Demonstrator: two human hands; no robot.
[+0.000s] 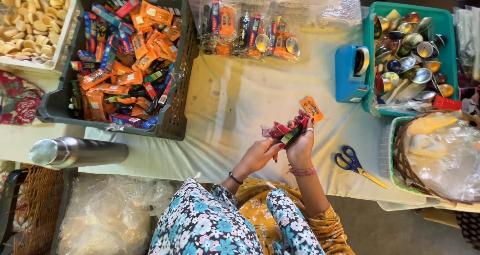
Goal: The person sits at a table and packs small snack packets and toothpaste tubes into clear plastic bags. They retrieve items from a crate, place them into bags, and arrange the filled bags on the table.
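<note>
1. The right hand (pixel 300 147) grips a fanned bunch of small red and orange foil sachets (pixel 295 125), long axes pointing toward 1 o'clock.
2. The left hand (pixel 260 155) pinches the bunch's red end at 9 o'clock.
3. The bunch hangs above the pale cloth-covered table (pixel 235 100); its lower ends are hidden by fingers.
4. Blue-handled scissors (pixel 352 162) lie at 3 o'clock.

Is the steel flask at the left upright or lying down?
Lying down. The steel flask rests on its side at the table's left edge, its round end pointing left, beside the dark crate.
</note>
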